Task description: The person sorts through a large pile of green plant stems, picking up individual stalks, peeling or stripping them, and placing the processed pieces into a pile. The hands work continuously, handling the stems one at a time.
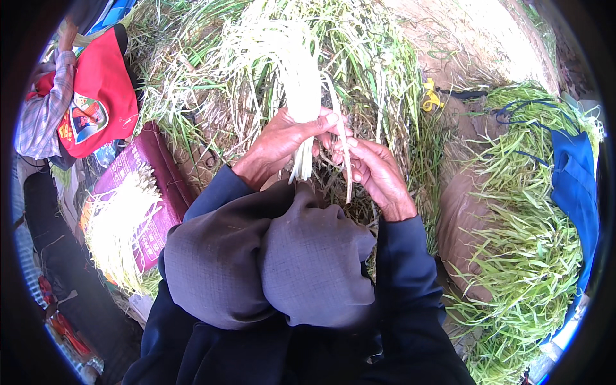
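My left hand [276, 142] is wrapped around a bundle of pale, chive-like stalks [302, 91]. The white stem ends poke out below the fist, and the long leaves spread away over the heap beyond. One separate stalk [332, 94] arches down on the right of the bundle, passing by the left fingertips. My right hand [378, 173] pinches this stalk between thumb and fingers, its cut end hanging below. The two hands almost meet at the fingertips. Beneath them lies a heap of green leaves and dry brown trimmings [385, 86].
Another pile of green leaves [529, 231] lies at right beside blue cloth [572, 168]. At left, a pale bundle [125, 221] rests on a maroon printed bag [154, 192]. A person's plaid sleeve [45, 115] and red cloth [103, 96] show beyond. A yellow ribbon [432, 96] lies at upper right.
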The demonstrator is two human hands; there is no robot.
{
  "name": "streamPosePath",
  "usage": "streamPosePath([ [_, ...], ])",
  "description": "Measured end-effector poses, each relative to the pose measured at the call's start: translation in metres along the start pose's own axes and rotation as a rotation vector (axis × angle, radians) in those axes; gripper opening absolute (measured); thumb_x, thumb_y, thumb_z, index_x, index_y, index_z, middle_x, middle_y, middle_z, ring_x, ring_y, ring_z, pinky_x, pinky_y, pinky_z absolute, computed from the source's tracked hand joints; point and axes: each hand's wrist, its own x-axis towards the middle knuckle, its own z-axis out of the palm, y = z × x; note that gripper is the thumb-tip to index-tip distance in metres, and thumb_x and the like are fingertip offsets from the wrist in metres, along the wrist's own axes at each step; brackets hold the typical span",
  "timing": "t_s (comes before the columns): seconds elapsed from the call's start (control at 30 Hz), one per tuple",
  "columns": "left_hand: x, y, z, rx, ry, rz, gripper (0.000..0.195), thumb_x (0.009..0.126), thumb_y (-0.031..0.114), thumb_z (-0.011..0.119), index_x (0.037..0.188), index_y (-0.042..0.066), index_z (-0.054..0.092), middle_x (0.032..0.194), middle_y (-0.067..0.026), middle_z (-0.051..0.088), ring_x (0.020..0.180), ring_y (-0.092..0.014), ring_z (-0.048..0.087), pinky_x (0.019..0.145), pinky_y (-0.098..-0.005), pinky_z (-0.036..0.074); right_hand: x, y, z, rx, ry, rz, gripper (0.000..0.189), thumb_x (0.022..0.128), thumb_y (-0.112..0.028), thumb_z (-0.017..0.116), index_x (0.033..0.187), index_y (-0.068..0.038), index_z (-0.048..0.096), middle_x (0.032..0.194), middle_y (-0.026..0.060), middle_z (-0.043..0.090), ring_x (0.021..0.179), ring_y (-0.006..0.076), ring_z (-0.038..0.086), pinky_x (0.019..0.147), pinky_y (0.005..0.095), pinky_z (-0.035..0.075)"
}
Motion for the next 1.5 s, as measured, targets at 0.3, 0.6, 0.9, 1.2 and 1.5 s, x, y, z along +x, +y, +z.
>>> streamPosePath([
  [0.3,0.002,0.001,0.004,0.026,0.037,0.0,0.025,0.093,0.016,0.067,0.113,0.0,0.069,0.097,-0.0082,0.072,0.071,-0.01,0.061,0.053,-0.0219,0.048,-0.001,0.006,0.003,0.011,0.106,-0.015,0.027,0.1,-0.029,0.057,0.105,-0.004,0.069,0.085,-0.0006,0.067,0.068,0.0024,0.056,0.054,0.0174,0.035],
  [0.6,0.001,0.001,0.004,0.108,0.081,0.006,0.02,0.09,0.013,0.07,0.106,0.0,0.069,0.094,-0.0087,0.071,0.07,-0.009,0.062,0.053,-0.0222,0.049,0.0,0.008,0.011,-0.439,0.241,-0.186,0.017,0.097,-0.019,0.065,0.1,-0.003,0.069,0.079,-0.0026,0.065,0.07,0.0023,0.054,0.061,0.0193,0.041],
  [0.9,-0.001,-0.001,0.006,0.115,0.078,0.047,0.019,0.089,0.014,0.073,0.1,0.001,0.068,0.09,-0.0067,0.07,0.069,-0.009,0.061,0.053,-0.0229,0.049,-0.006,0.016,0.028,-0.976,0.52,-0.536,0.016,0.09,-0.013,0.069,0.099,0.0,0.068,0.076,0.0142,0.069,0.062,0.0173,0.067,0.055,0.0301,0.05],
  [1.2,-0.002,0.001,0.011,0.169,0.11,0.0,0.017,0.086,0.013,0.075,0.097,0.001,0.069,0.078,-0.0029,0.066,0.062,-0.008,0.058,0.051,-0.023,0.047,-0.005,0.017,0.032,-1.201,0.705,-0.618,0.014,0.082,-0.013,0.075,0.093,-0.006,0.07,0.073,0.012,0.069,0.06,0.022,0.067,0.054,0.0333,0.051],
  [1.5,-0.002,0.0,0.012,0.147,0.118,-0.043,0.018,0.087,0.009,0.073,0.1,0.001,0.063,0.078,-0.0042,0.064,0.058,-0.009,0.056,0.049,-0.0237,0.044,-0.005,0.014,0.025,-1.105,0.643,-0.733,0.019,0.081,-0.006,0.074,0.1,-0.002,0.071,0.08,0.0114,0.071,0.062,0.0189,0.066,0.056,0.0301,0.051],
])
